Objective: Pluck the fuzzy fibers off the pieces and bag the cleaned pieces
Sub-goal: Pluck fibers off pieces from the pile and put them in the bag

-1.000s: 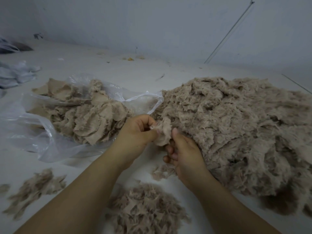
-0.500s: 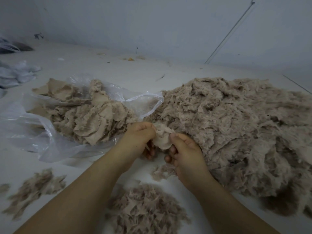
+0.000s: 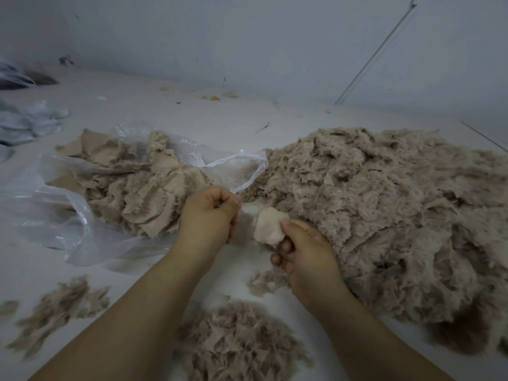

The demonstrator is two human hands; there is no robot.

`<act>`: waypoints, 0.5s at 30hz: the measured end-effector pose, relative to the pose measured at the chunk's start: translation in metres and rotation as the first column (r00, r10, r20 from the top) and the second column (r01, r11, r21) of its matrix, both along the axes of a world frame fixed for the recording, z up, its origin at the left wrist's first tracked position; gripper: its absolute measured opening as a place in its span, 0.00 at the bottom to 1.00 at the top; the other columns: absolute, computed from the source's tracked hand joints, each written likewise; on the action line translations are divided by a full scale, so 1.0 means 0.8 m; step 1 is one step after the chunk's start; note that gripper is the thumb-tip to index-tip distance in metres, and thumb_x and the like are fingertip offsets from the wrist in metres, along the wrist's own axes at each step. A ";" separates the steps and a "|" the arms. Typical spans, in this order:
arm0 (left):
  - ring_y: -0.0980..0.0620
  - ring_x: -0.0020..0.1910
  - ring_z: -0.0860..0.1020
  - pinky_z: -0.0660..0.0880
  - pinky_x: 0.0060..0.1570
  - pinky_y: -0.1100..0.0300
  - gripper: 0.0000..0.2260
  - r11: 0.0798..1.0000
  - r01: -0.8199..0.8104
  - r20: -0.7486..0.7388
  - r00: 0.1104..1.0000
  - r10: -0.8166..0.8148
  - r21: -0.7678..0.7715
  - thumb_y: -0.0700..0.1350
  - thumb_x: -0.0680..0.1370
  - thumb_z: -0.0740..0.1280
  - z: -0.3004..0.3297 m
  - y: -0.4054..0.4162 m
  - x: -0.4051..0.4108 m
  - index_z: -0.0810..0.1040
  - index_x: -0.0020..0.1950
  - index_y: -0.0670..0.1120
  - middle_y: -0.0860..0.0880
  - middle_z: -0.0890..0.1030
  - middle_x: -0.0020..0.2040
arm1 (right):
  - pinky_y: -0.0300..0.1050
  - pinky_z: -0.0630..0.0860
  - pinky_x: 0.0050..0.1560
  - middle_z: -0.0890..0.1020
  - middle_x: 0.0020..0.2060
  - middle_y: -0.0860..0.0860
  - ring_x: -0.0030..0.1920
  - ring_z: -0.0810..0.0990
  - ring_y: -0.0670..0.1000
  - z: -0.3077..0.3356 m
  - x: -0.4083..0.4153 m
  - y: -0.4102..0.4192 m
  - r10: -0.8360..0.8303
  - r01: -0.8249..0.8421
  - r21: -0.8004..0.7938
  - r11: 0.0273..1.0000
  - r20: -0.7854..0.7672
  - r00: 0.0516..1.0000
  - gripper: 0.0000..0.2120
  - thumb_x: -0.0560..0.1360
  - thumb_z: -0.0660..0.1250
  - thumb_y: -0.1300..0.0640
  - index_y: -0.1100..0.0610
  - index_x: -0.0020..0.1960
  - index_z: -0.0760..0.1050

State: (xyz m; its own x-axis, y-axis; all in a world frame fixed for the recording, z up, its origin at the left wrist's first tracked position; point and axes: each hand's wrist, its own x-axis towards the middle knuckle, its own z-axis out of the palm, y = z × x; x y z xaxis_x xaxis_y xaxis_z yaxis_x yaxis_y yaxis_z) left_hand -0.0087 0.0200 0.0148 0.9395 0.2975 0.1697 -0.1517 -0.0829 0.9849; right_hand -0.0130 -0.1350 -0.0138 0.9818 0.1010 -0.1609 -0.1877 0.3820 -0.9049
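My right hand [image 3: 305, 251] pinches a small pale beige fabric piece [image 3: 268, 226] between thumb and fingers. Just left of it my left hand [image 3: 209, 215] is curled into a fist, with a thin blurred wisp of fuzzy fibers [image 3: 247, 209] stretched from its fingertips toward the piece. A big heap of fuzzy beige pieces [image 3: 384, 210] fills the right side. On the left lies a clear plastic bag [image 3: 68, 215] with its mouth open, holding flatter beige pieces [image 3: 143, 196].
Loose plucked fuzz lies in a pile [image 3: 239, 339] between my forearms and in a smaller clump [image 3: 60, 306] at the lower left. Crumpled pale bags [image 3: 24, 122] lie at the far left. A grey wall [image 3: 247, 37] closes the white surface behind.
My hands have pulled apart: the left moved left and up, drawing fibers off, while the right keeps the piece, which now shows its pale smooth side.
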 end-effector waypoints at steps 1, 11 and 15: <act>0.49 0.22 0.68 0.65 0.24 0.61 0.12 0.999 0.043 -0.011 0.999 -0.044 -0.028 0.35 0.77 0.67 0.005 0.008 0.000 0.76 0.34 0.42 0.44 0.73 0.26 | 0.40 0.71 0.26 0.68 0.24 0.48 0.25 0.68 0.46 0.000 0.000 0.000 -0.012 0.012 0.015 1.000 -0.014 1.000 0.19 0.81 0.64 0.58 0.52 0.32 0.80; 0.48 0.24 0.73 0.66 0.25 0.62 0.26 0.835 0.517 -0.358 0.828 -0.431 0.190 0.62 0.68 0.72 0.017 0.024 -0.012 0.81 0.40 0.37 0.42 0.79 0.29 | 0.42 0.73 0.28 0.71 0.33 0.57 0.28 0.72 0.48 0.003 -0.003 -0.001 0.049 -0.047 -0.049 0.998 0.041 0.998 0.17 0.79 0.63 0.60 0.54 0.34 0.81; 0.50 0.21 0.71 0.64 0.20 0.63 0.15 0.906 0.423 -0.249 0.880 -0.405 0.019 0.54 0.75 0.69 0.009 0.003 -0.010 0.80 0.38 0.43 0.45 0.77 0.27 | 0.41 0.73 0.29 0.77 0.34 0.58 0.31 0.75 0.49 0.006 -0.006 -0.002 0.115 -0.102 -0.122 0.987 0.104 0.988 0.19 0.81 0.61 0.60 0.53 0.35 0.83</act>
State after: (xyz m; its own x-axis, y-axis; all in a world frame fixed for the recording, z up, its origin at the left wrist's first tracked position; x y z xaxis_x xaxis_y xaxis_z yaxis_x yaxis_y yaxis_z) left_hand -0.0170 0.0227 0.0221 0.9892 -0.1320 -0.0640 0.0462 -0.1338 0.9899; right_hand -0.0177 -0.1364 -0.0093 0.9784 0.1951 -0.0689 -0.1187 0.2561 -0.9593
